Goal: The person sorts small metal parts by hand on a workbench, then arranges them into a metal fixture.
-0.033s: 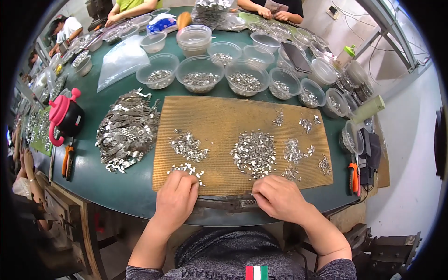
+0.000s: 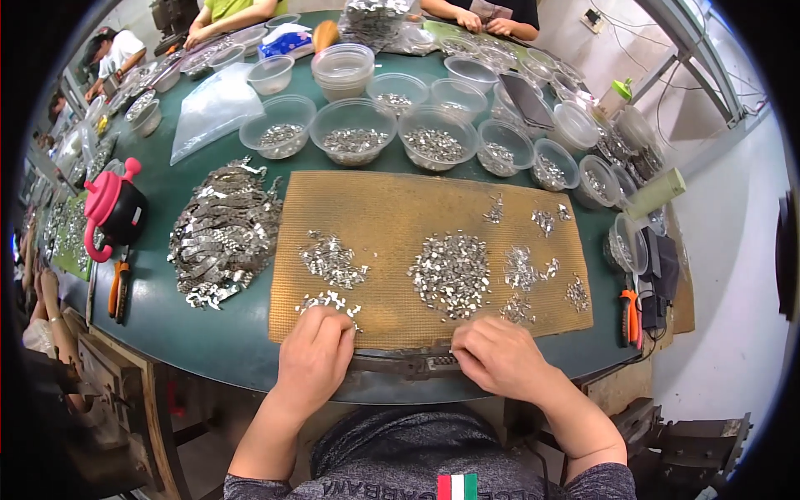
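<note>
My left hand (image 2: 314, 354) is at the front left of a tan ribbed mat (image 2: 392, 204). Its fingers are curled together beside a small heap of shiny metal pieces (image 2: 332, 301), and whatever they pinch is hidden. Closed in a pinch, my right hand (image 2: 500, 354) rests by the right end of a dark metal strip fixture (image 2: 400, 364) along the mat's front edge. Anything between those fingertips is too small to make out. Just beyond the right hand lies a large pile of small metal pieces (image 2: 451, 273). Smaller heaps lie left (image 2: 333, 261) and right (image 2: 518, 268) of it.
Left of the mat sits a mound of linked metal strips (image 2: 223, 233). Farther left are orange-handled pliers (image 2: 119, 290) and a black mug with a pink lid (image 2: 117, 208). Clear plastic bowls (image 2: 354, 133) line the back. More orange-handled pliers (image 2: 627, 317) lie right. Other people work across the table.
</note>
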A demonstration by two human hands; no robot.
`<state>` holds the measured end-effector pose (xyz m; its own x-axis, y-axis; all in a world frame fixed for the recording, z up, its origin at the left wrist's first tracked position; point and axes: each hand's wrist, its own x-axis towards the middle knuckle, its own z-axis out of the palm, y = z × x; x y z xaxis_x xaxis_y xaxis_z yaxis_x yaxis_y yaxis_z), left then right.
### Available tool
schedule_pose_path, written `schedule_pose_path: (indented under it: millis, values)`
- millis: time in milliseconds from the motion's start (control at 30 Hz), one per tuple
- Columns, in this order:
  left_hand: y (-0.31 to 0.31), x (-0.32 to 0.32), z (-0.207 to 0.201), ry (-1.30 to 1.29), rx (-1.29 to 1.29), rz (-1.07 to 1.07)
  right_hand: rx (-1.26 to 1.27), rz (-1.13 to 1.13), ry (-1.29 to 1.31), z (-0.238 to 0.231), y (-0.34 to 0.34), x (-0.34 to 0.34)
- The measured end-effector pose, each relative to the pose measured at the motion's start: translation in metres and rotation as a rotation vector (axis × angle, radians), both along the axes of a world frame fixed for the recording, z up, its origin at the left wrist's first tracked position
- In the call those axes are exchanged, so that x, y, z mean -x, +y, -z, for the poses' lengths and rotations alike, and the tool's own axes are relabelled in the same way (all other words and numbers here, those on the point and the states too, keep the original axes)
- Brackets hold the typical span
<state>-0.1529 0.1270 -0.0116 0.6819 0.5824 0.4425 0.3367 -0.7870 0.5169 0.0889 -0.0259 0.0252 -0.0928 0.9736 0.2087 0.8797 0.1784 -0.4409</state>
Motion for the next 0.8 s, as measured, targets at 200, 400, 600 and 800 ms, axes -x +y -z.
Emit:
schedule_pose_path:
  millis: [200, 400, 600, 800]
  values:
    - [-0.023, -0.027, -0.005, -0.103, 0.098, 0.244, -0.014, 0.053, -0.025, 0.008, -0.026, 0.008]
    - [-0.047, -0.053, 0.001, -0.107, 0.071, 0.361, -0.095, 0.101, -0.089, 0.012, -0.029, 0.018]
    - [-0.061, -0.064, 0.008, -0.037, 0.014, 0.394, -0.073, 0.138, -0.03, 0.012, -0.033, 0.012]
    - [-0.058, -0.06, 0.006, -0.037, 0.043, 0.4, -0.06, 0.168, 0.085, 0.013, -0.032, 0.01]
